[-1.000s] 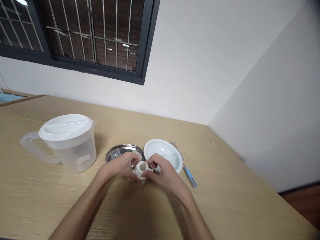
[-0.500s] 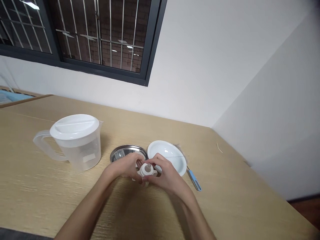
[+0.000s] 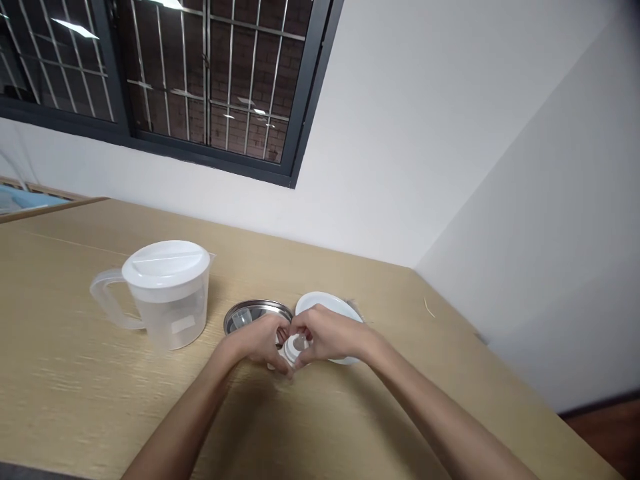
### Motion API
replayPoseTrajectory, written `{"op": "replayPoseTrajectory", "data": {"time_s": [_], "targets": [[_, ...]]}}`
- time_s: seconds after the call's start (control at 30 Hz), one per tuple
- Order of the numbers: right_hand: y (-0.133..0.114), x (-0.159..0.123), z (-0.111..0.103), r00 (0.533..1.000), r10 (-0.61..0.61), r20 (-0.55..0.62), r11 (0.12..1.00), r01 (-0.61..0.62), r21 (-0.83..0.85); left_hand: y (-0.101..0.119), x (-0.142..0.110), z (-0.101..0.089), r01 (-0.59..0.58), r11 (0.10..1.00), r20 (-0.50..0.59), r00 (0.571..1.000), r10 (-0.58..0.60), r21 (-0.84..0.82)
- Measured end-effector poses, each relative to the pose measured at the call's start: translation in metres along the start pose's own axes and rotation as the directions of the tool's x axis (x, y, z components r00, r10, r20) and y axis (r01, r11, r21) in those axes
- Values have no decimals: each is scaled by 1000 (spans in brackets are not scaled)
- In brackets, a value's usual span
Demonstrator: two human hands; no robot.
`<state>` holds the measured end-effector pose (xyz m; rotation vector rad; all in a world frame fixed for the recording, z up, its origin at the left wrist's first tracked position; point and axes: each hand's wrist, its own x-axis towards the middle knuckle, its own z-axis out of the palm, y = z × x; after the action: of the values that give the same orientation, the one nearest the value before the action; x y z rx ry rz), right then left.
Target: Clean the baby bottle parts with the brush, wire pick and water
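Observation:
A small white baby bottle (image 3: 291,349) with a ring-shaped collar and a translucent teat stands between my two hands. My left hand (image 3: 263,340) curls round its left side, thumb in front. From the right, my right hand (image 3: 320,331) has its fingers and thumb closed round the collar. The fingertips hide much of the bottle's body. Behind my left hand lies a round steel tray (image 3: 265,306) with a small clear plastic cup (image 3: 242,319) on it. A white oval dish (image 3: 320,300) is partly covered by my right hand and forearm.
A translucent lidded pitcher (image 3: 173,303) stands on the wooden table (image 3: 125,393) to the left, its handle pointing left. A thin pale strip (image 3: 429,307) lies at the right. White walls and a barred window (image 3: 210,73) close off the back.
My right hand has turned, its forearm swinging out to the right and now covering the blue-handled brush and more of the dish. Both hands stay on the bottle. The view has shifted slightly.

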<state>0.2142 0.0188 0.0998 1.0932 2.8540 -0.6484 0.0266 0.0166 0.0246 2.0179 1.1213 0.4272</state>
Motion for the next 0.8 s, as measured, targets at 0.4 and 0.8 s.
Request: {"op": "replayPoseTrajectory", "data": {"time_s": [0.4,0.8], "targets": [[-49,18,-2,981,187,55,897,-147,-418,-17,6,2,-95,994,-20,995,96,45],[-24,6,-1,969,-169,180,926,219,-306,-18,4,1,-145,988,-22,989,144,-61]]}}
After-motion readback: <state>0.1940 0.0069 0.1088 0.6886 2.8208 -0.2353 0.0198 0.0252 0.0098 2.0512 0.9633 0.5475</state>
